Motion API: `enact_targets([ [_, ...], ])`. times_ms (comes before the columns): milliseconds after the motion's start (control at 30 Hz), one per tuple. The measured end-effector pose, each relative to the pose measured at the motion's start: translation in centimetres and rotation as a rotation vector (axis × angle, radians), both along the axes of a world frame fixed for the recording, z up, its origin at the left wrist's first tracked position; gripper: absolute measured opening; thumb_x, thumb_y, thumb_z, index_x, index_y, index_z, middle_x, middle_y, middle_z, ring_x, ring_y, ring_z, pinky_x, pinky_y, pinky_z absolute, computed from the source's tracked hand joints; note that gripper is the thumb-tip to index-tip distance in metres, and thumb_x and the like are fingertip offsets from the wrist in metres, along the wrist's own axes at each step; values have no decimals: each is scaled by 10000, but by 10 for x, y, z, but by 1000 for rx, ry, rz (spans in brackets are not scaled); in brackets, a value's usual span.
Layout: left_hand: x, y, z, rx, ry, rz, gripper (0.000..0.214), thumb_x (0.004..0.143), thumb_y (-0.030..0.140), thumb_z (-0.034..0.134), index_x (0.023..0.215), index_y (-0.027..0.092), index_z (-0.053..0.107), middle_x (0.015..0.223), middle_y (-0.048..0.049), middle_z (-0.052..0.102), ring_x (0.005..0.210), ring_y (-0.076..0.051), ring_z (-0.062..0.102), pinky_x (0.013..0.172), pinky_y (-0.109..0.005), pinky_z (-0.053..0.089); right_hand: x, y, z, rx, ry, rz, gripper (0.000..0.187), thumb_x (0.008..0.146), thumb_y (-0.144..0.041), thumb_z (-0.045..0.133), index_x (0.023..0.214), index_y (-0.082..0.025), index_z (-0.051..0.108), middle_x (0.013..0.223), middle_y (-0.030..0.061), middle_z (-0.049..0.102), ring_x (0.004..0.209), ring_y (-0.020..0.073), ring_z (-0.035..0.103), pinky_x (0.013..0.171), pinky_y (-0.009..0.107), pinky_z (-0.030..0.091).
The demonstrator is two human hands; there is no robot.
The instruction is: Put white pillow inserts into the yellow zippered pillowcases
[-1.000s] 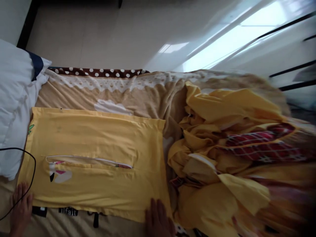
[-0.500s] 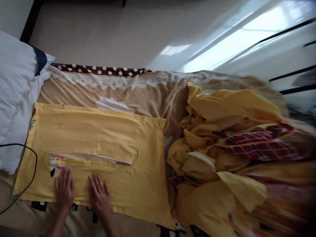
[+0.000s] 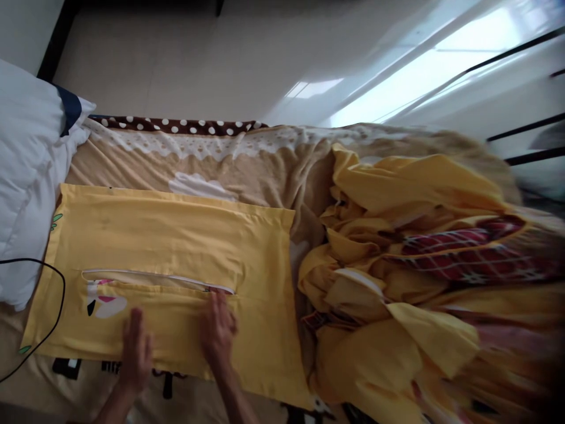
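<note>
A yellow pillowcase (image 3: 260, 253) lies flat on the bed, with a long slit (image 3: 154, 279) edged in white across its middle. Through the left end of the slit a bit of white and pink print shows, and a white printed shape lies just below it. My left hand (image 3: 136, 353) is over the lower edge of the pillowcase, fingers stretched out and a little blurred. My right hand (image 3: 218, 330) is at the right end of the slit, fingers extended on or just over the cloth. Neither hand holds anything.
Crumpled yellow bedding (image 3: 384, 347) with a red checked part (image 3: 468, 253) is heaped at the right. A white pillow (image 3: 26, 176) stands at the left, and a black cable (image 3: 64, 288) crosses the pillowcase's left side. Under everything is a tan blanket (image 3: 132, 159).
Both hands have moved right across the pillowcase, the right one also up to the slit's end. The white printed shape that the left hand covered now shows. The pillowcase lies nearly as before.
</note>
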State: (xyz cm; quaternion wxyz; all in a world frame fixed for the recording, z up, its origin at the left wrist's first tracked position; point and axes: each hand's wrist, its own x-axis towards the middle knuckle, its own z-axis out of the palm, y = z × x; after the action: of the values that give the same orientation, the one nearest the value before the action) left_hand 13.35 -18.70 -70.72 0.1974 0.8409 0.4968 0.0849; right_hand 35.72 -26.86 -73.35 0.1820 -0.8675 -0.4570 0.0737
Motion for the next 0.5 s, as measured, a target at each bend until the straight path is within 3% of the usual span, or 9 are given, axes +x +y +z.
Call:
enact_targets([
  [33, 30, 8, -2, -4, -6, -153, 734, 953, 222, 389, 1593, 290, 37, 1596, -36, 287, 1467, -200, 282, 1260, -418, 243, -10, 34, 1, 25, 18, 73, 663, 987, -212, 318, 1592, -260, 50, 1567, 133, 365, 1429, 252, 385, 1146, 464, 257],
  [100, 76, 43, -4, 80, -30, -288, 727, 966, 236, 402, 1594, 227, 36, 1573, -106, 343, 1481, -221, 263, 1247, -484, 232, -16, 90, 6, 38, 43, 147, 617, 1003, -222, 322, 1587, -256, 126, 1580, 113, 344, 1460, 214, 329, 1176, 408, 191],
  [133, 89, 69, -4, 116, -25, -287, 713, 976, 247, 397, 1594, 210, 43, 1573, -124, 343, 1489, -228, 251, 1242, -508, 216, -12, 108, 8, 33, 49, 166, 587, 1013, -248, 325, 1580, -252, 176, 1582, 104, 342, 1469, 200, 309, 1185, 394, 165],
  [200, 95, 128, -2, 143, 28, -164, 642, 993, 299, 370, 1583, 169, 154, 1580, -153, 324, 1496, -249, 249, 1234, -539, 181, 13, 125, 10, 1, 42, 213, 532, 1027, -303, 317, 1556, -262, 274, 1582, 78, 347, 1474, 177, 294, 1198, 388, 130],
  [267, 77, 184, 2, 134, 115, -26, 585, 1002, 352, 339, 1548, 146, 292, 1580, -163, 324, 1493, -267, 264, 1227, -556, 160, 51, 115, 9, -57, 21, 214, 508, 1033, -358, 295, 1530, -264, 345, 1584, 67, 343, 1477, 174, 285, 1205, 406, 121],
  [333, 45, 225, 6, 119, 192, 30, 580, 996, 386, 346, 1529, 157, 342, 1603, -153, 277, 1505, -281, 228, 1224, -585, 92, 92, 86, 6, -150, 1, 109, 541, 1029, -415, 250, 1523, -226, 365, 1596, 86, 310, 1491, 198, 253, 1205, 446, 139],
  [400, 11, 246, 12, 26, 221, 4, 571, 988, 403, 345, 1519, 194, 366, 1617, -124, 254, 1514, -274, 198, 1219, -595, 57, 126, 49, 5, -277, 23, -9, 607, 1012, -457, 193, 1537, -187, 333, 1611, 98, 270, 1503, 224, 217, 1194, 487, 184],
  [500, -20, 249, 29, -231, 138, 10, 607, 967, 463, 327, 1495, 172, 399, 1603, -135, 295, 1510, -258, 217, 1222, -562, 118, 145, -6, 22, -456, 130, -15, 683, 970, -496, 150, 1517, -159, 380, 1582, 106, 346, 1478, 233, 286, 1142, 468, 320],
])
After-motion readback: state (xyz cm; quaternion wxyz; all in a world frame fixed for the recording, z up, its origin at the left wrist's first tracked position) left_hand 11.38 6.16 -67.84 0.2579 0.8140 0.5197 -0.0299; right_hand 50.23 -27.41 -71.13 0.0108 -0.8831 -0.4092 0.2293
